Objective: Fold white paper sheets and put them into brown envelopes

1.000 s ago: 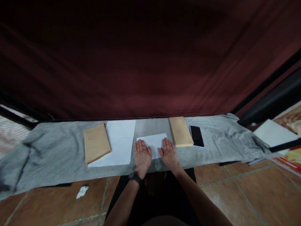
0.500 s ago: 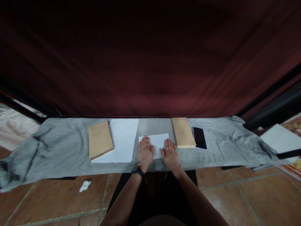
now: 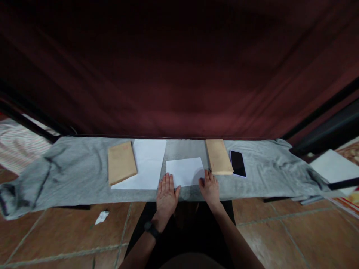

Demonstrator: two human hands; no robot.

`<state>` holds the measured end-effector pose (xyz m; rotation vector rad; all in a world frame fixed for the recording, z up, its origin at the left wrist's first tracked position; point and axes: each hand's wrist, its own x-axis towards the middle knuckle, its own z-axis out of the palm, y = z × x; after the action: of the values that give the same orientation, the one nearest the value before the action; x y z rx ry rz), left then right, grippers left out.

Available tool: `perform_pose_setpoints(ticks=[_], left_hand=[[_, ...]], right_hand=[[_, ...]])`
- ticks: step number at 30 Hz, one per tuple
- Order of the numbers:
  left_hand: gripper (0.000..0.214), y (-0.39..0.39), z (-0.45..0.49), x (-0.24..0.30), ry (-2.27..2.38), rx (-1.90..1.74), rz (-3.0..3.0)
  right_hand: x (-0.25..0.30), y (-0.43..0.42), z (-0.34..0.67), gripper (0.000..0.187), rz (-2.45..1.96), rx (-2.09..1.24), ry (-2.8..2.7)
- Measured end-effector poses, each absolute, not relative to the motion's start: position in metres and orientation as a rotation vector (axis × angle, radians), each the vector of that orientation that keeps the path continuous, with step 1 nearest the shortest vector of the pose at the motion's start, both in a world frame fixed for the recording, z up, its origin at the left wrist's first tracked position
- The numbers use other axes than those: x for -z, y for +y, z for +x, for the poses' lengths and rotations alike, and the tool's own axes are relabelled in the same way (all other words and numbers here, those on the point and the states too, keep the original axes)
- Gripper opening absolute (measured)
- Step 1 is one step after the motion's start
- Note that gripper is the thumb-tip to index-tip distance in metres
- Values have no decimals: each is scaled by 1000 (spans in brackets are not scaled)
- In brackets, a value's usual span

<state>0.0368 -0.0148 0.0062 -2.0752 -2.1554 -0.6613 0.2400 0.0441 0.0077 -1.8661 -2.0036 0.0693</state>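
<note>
A small folded white paper [image 3: 185, 171] lies on the grey cloth [image 3: 70, 175] in front of me. My left hand [image 3: 166, 196] lies flat and open at the paper's near left corner, fingers stretched out. My right hand [image 3: 210, 186] rests open at the paper's near right corner, beside a brown envelope stack [image 3: 218, 156]. Neither hand holds anything. A black band sits on my left wrist.
A large white sheet [image 3: 146, 164] with a brown envelope [image 3: 121, 162] on its left lies further left. A black phone [image 3: 238, 163] lies right of the envelope stack. A dark red curtain hangs behind. A crumpled paper scrap [image 3: 101, 217] lies on the tiled floor.
Both hands have slid back toward me off the small white paper, which now shows almost whole. The view has shifted slightly.
</note>
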Motion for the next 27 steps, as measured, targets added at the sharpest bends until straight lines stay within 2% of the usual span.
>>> perform_pose_setpoints(ticks=[6,12,18,22,27], left_hand=[[62,-12,36,-4,-2159,739,-2094],[63,-13,34,-1,-2174,826,-2096],[65,-14,30,-7,-2278,1084,-2163],[66,-9,45,-34,-2465,1646,-2163],[69,2,77,-94,-2500,2871,-1924]], right_hand=[[-27,54,234,39,-1920,-452,-1714],[-31,59,240,8,-1778,-699,-1535],[-52,60,239,30,-1511,-934,-1328],[-99,60,242,40,-1318,-896,-1155],[-153,43,233,28,-1302,-405,-1581]])
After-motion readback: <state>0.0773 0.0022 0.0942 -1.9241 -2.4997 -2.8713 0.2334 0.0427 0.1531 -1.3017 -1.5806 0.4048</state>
